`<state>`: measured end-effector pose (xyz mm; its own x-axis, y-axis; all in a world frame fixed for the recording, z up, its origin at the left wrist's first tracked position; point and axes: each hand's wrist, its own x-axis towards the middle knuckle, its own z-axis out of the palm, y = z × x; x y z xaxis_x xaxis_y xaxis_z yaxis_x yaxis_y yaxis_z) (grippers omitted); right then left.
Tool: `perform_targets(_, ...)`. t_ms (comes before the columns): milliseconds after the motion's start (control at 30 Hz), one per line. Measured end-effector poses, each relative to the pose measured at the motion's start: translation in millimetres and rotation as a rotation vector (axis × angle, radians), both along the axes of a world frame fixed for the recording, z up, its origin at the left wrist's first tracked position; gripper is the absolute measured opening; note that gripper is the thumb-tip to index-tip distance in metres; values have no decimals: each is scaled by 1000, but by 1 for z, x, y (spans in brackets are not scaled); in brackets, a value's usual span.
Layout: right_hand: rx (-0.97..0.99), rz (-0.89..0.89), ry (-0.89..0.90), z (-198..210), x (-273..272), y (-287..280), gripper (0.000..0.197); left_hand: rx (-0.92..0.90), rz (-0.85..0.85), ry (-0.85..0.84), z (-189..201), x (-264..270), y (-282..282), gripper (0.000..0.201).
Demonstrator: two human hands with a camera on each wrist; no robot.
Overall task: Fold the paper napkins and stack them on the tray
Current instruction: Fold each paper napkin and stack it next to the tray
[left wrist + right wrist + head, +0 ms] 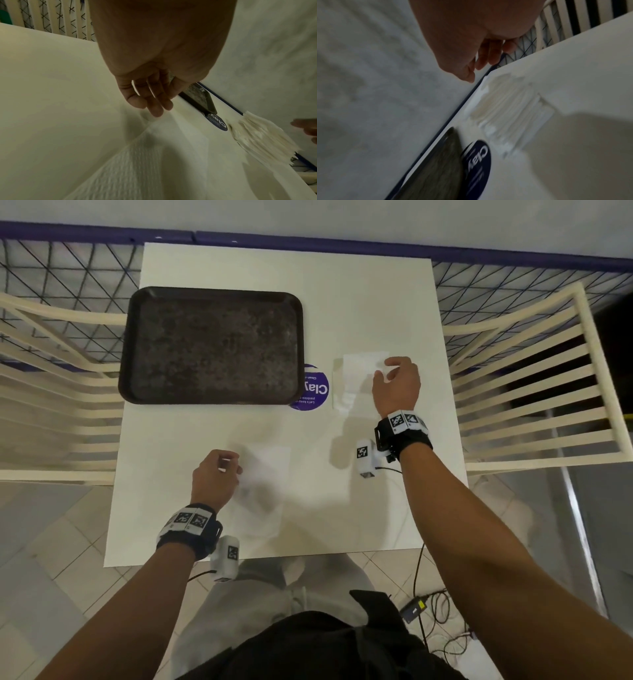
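A dark speckled tray point(212, 299) lies bare at the table's far left. A stack of white paper napkins point(354, 378) sits to its right. One single napkin point(265, 474) lies near the front edge, blurred. My left hand point(234, 463) is at that napkin's left corner and pinches it; in the left wrist view the napkin point(154, 155) rises to the left hand point(154, 111). My right hand point(383, 373) hovers over the stack's far right corner with loosely curled fingers. In the right wrist view nothing shows between the right hand point(474, 73) and the stack point(510, 105).
A round blue sticker point(313, 392) lies on the white table point(308, 285) between tray and stack. Cream slatted chairs point(534, 392) flank the table on both sides. A wall runs along the far edge. Cables and a power brick point(414, 607) lie on the floor.
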<state>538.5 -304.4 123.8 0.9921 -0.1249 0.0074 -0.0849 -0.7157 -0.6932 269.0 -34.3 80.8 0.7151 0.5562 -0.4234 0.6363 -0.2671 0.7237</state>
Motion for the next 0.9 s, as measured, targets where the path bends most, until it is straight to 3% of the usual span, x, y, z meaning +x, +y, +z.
perform_targets(100, 88, 140, -49, 1, -42, 26, 14, 67, -2, 62, -9, -1, 1, 16)
perform_targets(267, 136, 418, 155, -28, -120, 67, 12, 98, -18, 186, -20, -6, -1, 32)
perform_targets(433, -80, 652, 393, -61, -167, 85, 40, 94, -78, 207, -21, -9, -8, 27)
perform_targets(533, -252, 733, 414, -70, -183, 90, 49, 96, -117, 222, -20, -12, -9, 19)
perform_targets(667, -259, 738, 411, -69, -189, 92, 47, 153, -191, 190, -16, -16, -13, 9)
perform_targets(733, -192, 711, 423, -67, -190, 91, 45, 108, -134, 115, -10, -17, -15, 8)
perform_targets(900, 176, 377, 468, -52, -187, 90, 48, -117, 30, -66, 9, -12, -13, 11)
